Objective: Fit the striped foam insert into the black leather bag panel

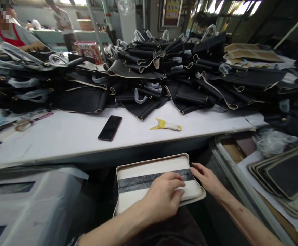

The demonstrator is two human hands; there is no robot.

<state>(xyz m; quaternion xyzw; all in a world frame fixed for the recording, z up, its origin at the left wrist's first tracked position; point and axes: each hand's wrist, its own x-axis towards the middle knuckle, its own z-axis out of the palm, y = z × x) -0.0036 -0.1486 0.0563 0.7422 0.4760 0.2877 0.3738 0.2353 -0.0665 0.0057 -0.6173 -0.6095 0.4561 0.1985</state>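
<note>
I list: left hand (166, 193), half-curled, loosely spread, over dark strip (135, 184); right hand (207, 179) at white-lined bag piece's (132, 200) edge, grip unclear; I'd advise even pressure, piece braced.

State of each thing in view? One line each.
Left hand: fingers bent, over the pale piece
Right hand: fingers at the pale piece's right edge
Pale piece: rimmed side up
Phone: flat on the table, screen dark
Yellow tool: lying flat
Black bags: heaped
Panels: stacked
Clear plastic: crumpled

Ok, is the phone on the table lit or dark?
Dark: the phone lies face up on the white table, showing no glow.
</note>
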